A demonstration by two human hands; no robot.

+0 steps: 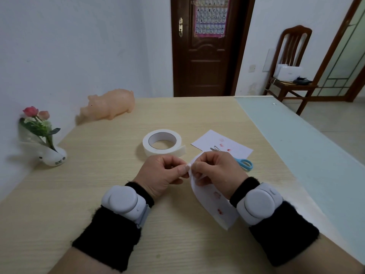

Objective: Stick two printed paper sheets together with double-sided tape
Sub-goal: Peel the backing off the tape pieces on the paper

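The wooden table [94, 194] has bare room in front of and to the left of the hands; on its right it ends at a pale green strip [296, 147], and its left edge runs along the wall, where a flower vase [51, 156] and a pink pig toy [110, 105] stand. The tape roll [162, 142] lies flat just beyond the hands, its loose end pointing right. Near it on the right lies the flat sheet [219, 141]. Both hands are raised at the middle, knuckles up, fingers curled. The left hand [164, 175] and right hand [216, 171] meet fingertip to fingertip, each pinching the top corner of the curled sheet [215, 202], which bends down toward the right wrist. What sits between the fingertips — paper alone or a bit of tape — is too small to tell. The scissors [245, 164] are half hidden behind the right hand, with only a blue handle and the blade tips showing.
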